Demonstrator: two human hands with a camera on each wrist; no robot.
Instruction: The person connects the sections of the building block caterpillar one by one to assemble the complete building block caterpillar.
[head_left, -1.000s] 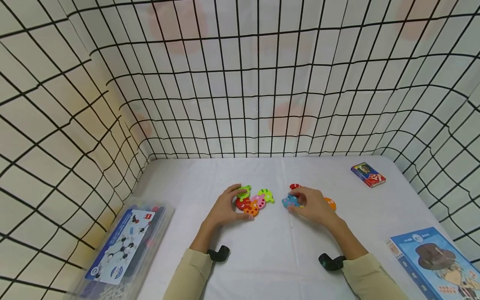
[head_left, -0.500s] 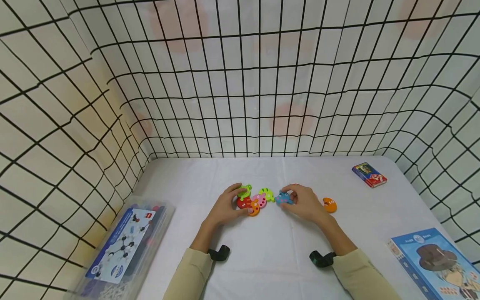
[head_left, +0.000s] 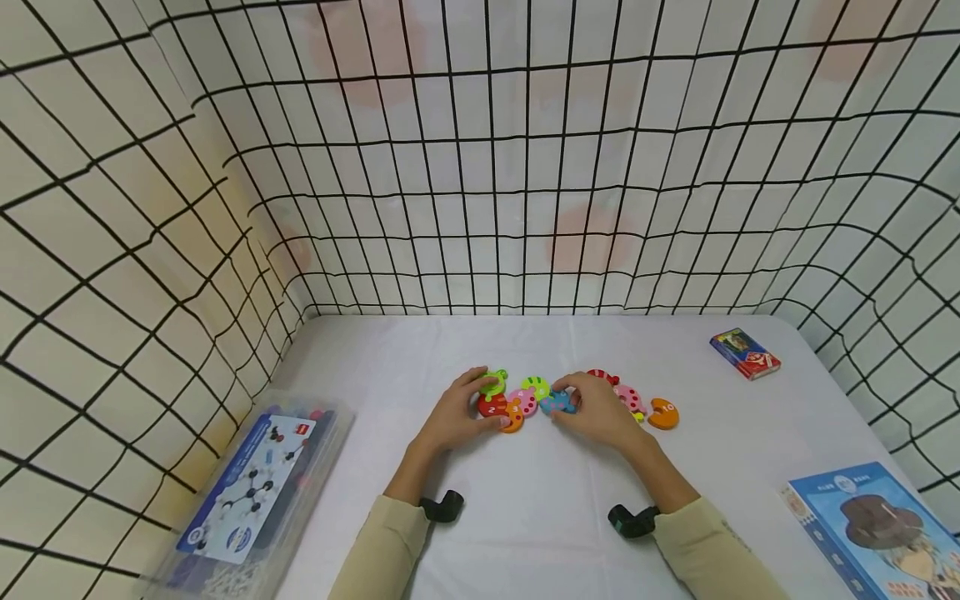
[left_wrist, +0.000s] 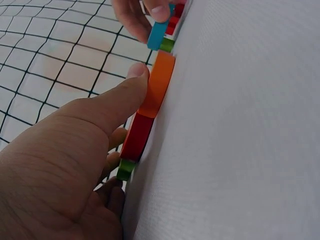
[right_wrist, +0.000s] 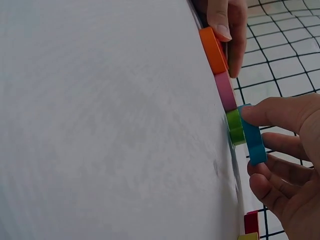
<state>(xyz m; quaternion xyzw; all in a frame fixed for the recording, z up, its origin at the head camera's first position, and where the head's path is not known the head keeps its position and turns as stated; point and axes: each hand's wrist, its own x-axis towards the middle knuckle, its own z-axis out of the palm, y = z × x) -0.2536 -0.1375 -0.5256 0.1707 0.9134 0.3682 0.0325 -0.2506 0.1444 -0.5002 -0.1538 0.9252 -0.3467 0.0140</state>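
Observation:
My left hand [head_left: 455, 417] curls round a row of numbered, animal-shaped puzzle pieces on the table. Its thumb presses the orange spotted piece [left_wrist: 160, 82], and its fingers reach round to the green piece [head_left: 495, 382] at the far end. Between them lies a red piece [head_left: 491, 406]; a pink piece [head_left: 528, 402] and a striped light-green piece [head_left: 535, 386] continue the row rightwards. My right hand [head_left: 602, 414] pinches a blue spotted puzzle piece [right_wrist: 254, 140] between thumb and fingers. In the right wrist view the blue piece is raised slightly and overlaps the light-green one.
Right of my right hand lie a red striped piece [head_left: 602, 377], a pink spotted piece [head_left: 631, 399] and an orange piece [head_left: 663, 413]. A small card box [head_left: 745, 353] sits at the back right. A clear plastic case [head_left: 251, 496] stands left, a blue illustrated box [head_left: 873, 529] right.
My right hand has carried the blue piece leftwards to the light-green piece's edge, uncovering the loose pieces at the right. My left hand has stayed at the row, its thumb now against the orange piece.

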